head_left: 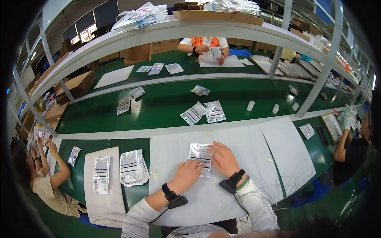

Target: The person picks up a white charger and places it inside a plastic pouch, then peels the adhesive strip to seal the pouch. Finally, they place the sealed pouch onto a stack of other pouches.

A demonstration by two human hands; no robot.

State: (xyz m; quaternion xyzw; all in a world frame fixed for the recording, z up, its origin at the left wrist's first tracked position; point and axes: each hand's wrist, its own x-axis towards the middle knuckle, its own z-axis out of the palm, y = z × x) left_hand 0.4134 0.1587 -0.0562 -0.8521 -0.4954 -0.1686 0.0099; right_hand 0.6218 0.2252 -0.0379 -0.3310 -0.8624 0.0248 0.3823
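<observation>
A flat silver-and-white printed pouch lies on the white sheet in front of me. My left hand rests on its lower left part with the fingers stretched over it. At its right edge is my right hand, fingers extended and touching the pouch. Both hands look open, with the pouch lying flat under them; the fingertips partly cover its print. To the left are a thick pile of similar pouches and a smaller stack on a pale board.
A green conveyor belt runs across beyond the bench, carrying several loose pouches and small white containers. A white shelf on grey posts spans above. Other people work opposite, at left and at right.
</observation>
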